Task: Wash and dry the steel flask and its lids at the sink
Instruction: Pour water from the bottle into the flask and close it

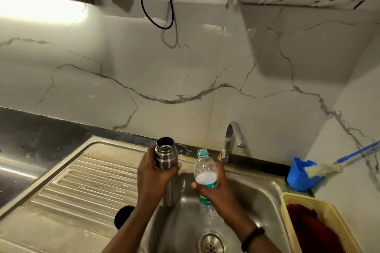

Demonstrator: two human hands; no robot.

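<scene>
over the sink basin, the left hand wraps the open steel flask upright, while the right hand grips a clear plastic bottle with white soapy liquid, just beside it. risk, i'd say: wet steel slipping from that grip, or a tilted pour missing the narrow mouth and running down the drain.

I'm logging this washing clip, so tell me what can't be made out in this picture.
All head view:
- Steel flask: lower body hidden behind the left hand; contents too dark.
- Plastic bottle: label covered by the right hand.
- Dark round object, possibly a lid: half hidden by the left forearm.
- Yellow basket: cut off by the frame edge.
</scene>
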